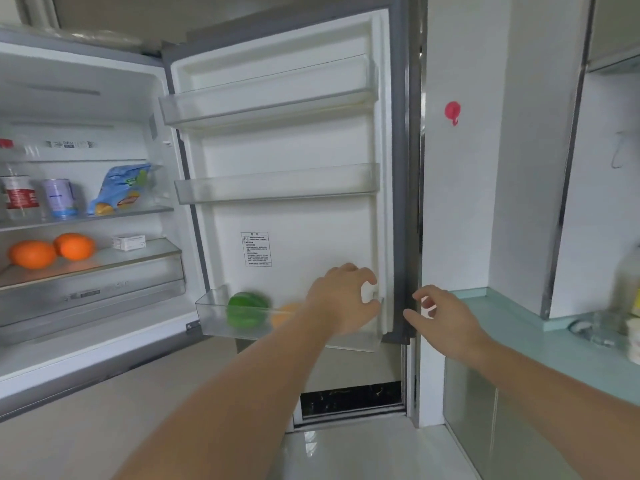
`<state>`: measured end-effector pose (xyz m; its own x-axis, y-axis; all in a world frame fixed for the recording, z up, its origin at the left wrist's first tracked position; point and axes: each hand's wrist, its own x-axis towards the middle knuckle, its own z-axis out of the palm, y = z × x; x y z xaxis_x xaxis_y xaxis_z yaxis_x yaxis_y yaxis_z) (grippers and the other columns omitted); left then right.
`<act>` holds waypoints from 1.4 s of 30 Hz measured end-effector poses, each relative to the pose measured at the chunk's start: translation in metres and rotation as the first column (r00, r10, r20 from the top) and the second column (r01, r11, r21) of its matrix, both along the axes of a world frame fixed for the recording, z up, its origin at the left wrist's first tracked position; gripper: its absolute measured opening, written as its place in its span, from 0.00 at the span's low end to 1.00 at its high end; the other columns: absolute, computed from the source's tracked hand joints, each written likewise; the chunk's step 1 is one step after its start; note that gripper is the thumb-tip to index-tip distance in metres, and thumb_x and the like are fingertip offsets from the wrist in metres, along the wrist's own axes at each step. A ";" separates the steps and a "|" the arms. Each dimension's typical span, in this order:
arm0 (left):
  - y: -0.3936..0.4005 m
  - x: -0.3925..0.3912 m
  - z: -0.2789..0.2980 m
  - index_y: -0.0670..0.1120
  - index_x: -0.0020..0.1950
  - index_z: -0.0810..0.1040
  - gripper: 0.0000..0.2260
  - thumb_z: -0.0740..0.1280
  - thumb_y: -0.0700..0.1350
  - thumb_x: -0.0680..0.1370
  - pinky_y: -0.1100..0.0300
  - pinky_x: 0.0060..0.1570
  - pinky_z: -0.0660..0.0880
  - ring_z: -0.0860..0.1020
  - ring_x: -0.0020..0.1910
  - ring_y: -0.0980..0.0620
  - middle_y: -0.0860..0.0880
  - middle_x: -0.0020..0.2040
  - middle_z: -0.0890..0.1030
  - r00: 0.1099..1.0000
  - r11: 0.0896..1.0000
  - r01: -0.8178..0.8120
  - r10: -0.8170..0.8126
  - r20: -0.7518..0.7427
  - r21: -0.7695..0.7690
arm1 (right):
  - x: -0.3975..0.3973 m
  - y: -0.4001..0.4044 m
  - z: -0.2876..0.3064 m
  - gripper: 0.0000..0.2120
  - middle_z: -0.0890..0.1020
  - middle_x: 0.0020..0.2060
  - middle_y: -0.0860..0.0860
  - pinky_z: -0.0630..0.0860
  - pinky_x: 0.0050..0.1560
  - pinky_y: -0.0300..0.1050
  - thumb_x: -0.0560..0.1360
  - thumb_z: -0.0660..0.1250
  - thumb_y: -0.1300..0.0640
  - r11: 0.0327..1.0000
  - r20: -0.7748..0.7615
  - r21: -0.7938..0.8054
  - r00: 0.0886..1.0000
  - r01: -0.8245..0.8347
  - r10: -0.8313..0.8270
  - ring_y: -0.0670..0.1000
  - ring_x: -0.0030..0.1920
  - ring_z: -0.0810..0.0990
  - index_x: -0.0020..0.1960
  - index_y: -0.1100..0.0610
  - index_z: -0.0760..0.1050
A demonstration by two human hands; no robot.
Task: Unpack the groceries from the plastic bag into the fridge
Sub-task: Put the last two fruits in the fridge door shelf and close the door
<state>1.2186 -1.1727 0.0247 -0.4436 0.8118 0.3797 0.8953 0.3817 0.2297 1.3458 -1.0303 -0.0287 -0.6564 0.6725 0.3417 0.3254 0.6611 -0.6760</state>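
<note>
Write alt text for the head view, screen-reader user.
A person's left hand reaches into the lowest clear plastic bin of the open white fridge door, which holds a round green fruit and a partly hidden orange one; the right hand hovers open at the door's grey edge. Two round oranges sit on an inner glass shelf.

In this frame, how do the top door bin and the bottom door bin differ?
The top door bin shows nothing inside, while the bottom door bin holds a green fruit and an orange one. The left hand reaches into the bottom bin; no hand is near the top one. Both are clear plastic.
</note>
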 end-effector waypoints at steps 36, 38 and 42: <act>0.180 -0.019 0.059 0.52 0.76 0.62 0.22 0.54 0.52 0.82 0.41 0.73 0.34 0.48 0.79 0.45 0.48 0.79 0.57 0.444 0.845 -0.376 -0.196 -0.874 -0.380 | -0.100 0.137 0.030 0.15 0.78 0.52 0.54 0.71 0.52 0.47 0.83 0.50 0.54 0.921 -0.217 -0.341 0.969 -0.187 0.117 0.54 0.52 0.76 0.60 0.53 0.74; 0.170 -0.018 0.057 0.54 0.75 0.64 0.21 0.54 0.52 0.82 0.41 0.73 0.34 0.49 0.79 0.46 0.49 0.79 0.59 0.452 0.855 -0.355 -0.196 -0.870 -0.378 | -0.100 0.135 0.028 0.14 0.78 0.45 0.55 0.73 0.45 0.48 0.83 0.51 0.54 0.922 -0.277 -0.328 0.954 -0.203 0.112 0.52 0.43 0.76 0.48 0.53 0.75; 0.141 -0.011 0.054 0.55 0.72 0.70 0.19 0.54 0.53 0.82 0.42 0.74 0.37 0.55 0.78 0.46 0.49 0.76 0.65 0.443 0.884 -0.284 -0.222 -0.869 -0.371 | -0.093 0.121 0.030 0.15 0.80 0.41 0.56 0.75 0.51 0.56 0.82 0.52 0.56 0.934 -0.396 -0.257 0.909 -0.247 0.131 0.56 0.43 0.78 0.43 0.55 0.75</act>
